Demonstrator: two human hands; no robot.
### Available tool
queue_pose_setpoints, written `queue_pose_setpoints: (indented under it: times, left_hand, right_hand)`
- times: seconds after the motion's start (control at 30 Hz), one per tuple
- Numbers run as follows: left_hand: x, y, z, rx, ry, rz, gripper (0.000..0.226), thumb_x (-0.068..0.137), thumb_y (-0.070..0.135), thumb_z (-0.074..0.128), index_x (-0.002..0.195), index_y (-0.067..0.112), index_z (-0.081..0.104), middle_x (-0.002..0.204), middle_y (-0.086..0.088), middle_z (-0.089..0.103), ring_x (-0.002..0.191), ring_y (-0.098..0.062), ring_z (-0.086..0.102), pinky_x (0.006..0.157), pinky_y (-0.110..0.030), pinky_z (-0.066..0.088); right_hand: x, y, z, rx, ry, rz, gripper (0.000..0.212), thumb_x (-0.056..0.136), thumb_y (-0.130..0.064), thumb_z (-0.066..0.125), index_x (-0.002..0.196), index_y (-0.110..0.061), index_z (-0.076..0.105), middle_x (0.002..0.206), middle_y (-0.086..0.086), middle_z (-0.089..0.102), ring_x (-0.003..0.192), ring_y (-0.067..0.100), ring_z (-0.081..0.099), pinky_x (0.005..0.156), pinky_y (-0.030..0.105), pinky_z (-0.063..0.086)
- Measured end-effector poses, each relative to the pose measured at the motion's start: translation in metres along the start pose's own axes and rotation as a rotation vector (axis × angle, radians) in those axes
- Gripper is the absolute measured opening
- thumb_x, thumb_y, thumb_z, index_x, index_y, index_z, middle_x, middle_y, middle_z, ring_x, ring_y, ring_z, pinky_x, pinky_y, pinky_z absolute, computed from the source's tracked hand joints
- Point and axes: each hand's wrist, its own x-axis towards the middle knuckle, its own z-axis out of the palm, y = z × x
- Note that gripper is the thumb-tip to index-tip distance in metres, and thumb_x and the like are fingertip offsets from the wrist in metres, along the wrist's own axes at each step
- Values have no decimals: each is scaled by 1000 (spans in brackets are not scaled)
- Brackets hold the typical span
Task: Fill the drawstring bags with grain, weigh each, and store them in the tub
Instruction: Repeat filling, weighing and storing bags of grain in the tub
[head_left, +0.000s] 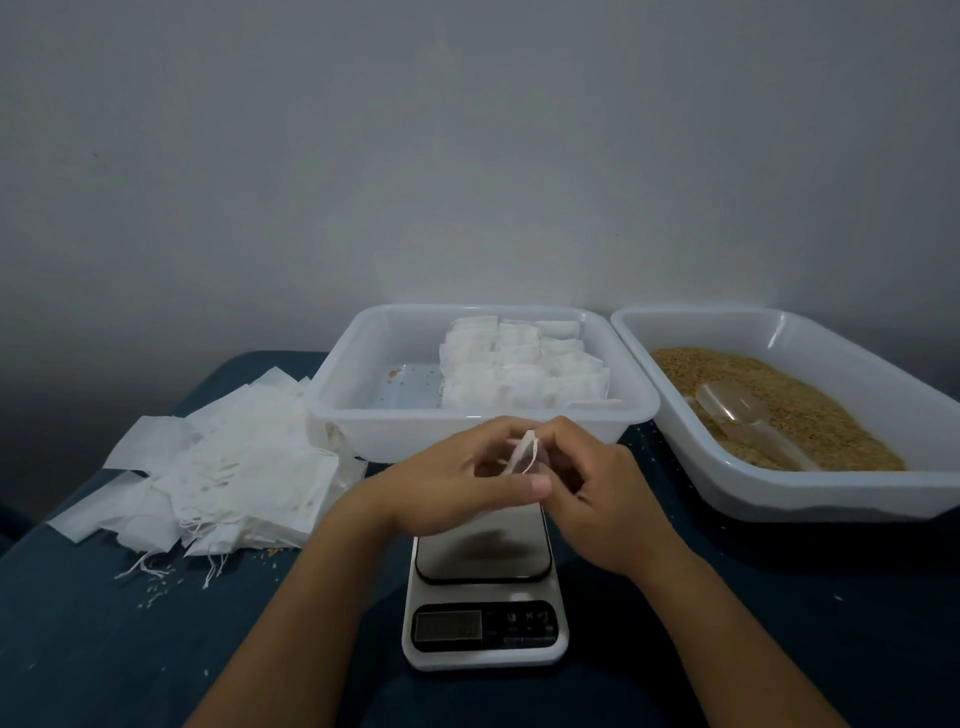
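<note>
A small white cloth drawstring bag (523, 453) is held up in the air, just above the flat silver kitchen scale (484, 587). Both hands have it. The left hand (457, 478) curls its fingers round the left side of the bag, with the thumb stretched out under it. The right hand (602, 493) pinches the right side with bent fingers. The bag is mostly hidden between them, so only its thin edge shows.

The scale sits on the dark blue table (104, 649), right under the hands. Its little screen (448, 625) is at the near end, and I cannot read it.

Just behind the scale is a see-through plastic tub (363, 415). Filled white bags (524, 366) stand in rows on the right side of it. A few loose grains lie on its bare floor.

To the right of the scale is a second see-through plastic tub (831, 499) with brown grain (810, 410) in it. A clear plastic scoop (743, 415) lies on the grain.

To the left of the scale is a messy pile of flat, empty white bags (223, 467) with their strings hanging out. Some spilled grains (156, 592) lie on the table near the pile.
</note>
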Motion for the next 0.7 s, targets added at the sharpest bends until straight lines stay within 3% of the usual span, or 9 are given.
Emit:
queue_pose_setpoints:
  times: [0.1,0.2,0.27,0.33,0.43,0.53,0.63,0.7]
  left_hand:
    - [9,7,2,19,-72,-73,39,94,25,70,131,22,59,121,0,68,115,-18,66,101,-53,57]
    - [9,-2,6,-58,-106,-106,40,89,17,67,128,23,62,124,-6,69,118,-25,67,97,-47,60]
    - [7,-10,6,-42,-107,-117,39,89,12,69,127,18,64,124,-11,68,115,-30,68,94,-48,60]
    - [6,-17,6,-4,-69,-106,37,84,15,70,121,11,66,116,-13,69,102,-25,68,88,-45,58]
    - [4,-19,4,-4,-14,-47,36,83,18,67,117,9,69,108,-22,67,93,-17,63,81,-40,53]
    - [0,-19,2,-37,-32,-2,27,87,17,67,114,14,71,102,-6,71,93,-13,66,85,-36,54]
    - [0,-21,4,-17,-54,12,34,86,11,65,119,5,68,110,-10,70,102,-17,65,95,-40,54]
    - [1,-22,7,-63,-75,6,32,85,9,64,116,5,67,100,-1,67,93,-9,60,85,-32,50]
  right_hand:
    - [0,1,-9,112,-23,64,9,106,-26,61,99,-27,68,79,-2,74,55,16,66,49,30,50]
    - [0,1,-15,283,-99,145,12,105,-20,59,93,-19,64,69,6,69,42,18,59,44,25,45]
    - [-1,1,-17,357,-128,166,13,102,-17,59,89,-19,61,64,1,65,40,20,57,43,24,44]
    - [-2,-2,-17,377,-179,157,12,102,-17,60,91,-20,62,67,-4,66,40,18,57,44,23,44]
    - [-3,-6,-16,267,-256,129,6,102,-21,64,101,-19,70,80,1,73,46,16,63,47,27,50]
    - [-3,-9,-14,123,-265,100,11,102,-26,64,98,-18,71,79,3,69,51,19,65,47,37,54]
    - [-3,-12,-13,44,-259,98,14,101,-30,62,98,-17,67,77,7,68,53,26,62,54,51,52]
    - [-2,-13,-14,45,-258,93,8,102,-23,61,101,-25,69,78,4,70,53,25,62,54,50,52]
